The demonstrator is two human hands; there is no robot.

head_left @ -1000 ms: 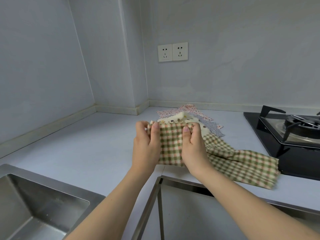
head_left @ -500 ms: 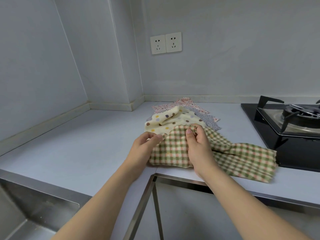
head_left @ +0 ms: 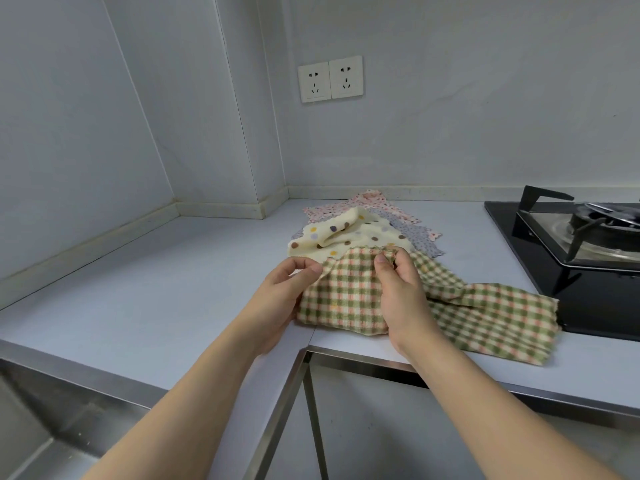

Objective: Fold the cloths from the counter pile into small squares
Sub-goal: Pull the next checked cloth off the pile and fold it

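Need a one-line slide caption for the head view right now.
Both hands, left and right, pinch the green-checked cloth before the cream polka-dot cloth.

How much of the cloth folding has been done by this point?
No finished square shows. In hand: the green and pink checked cloth, pinched by the left hand and right hand, its far end spread out. Left: the cream dotted cloth, grey cloth and pink cloth behind.

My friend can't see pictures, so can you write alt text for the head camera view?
Two bare hands, left hand and right hand, pinch a green-and-pink checked cloth on a pale grey kitchen counter. Behind it lie a cream polka-dot cloth and more patterned cloths; a black gas hob sits to the right.
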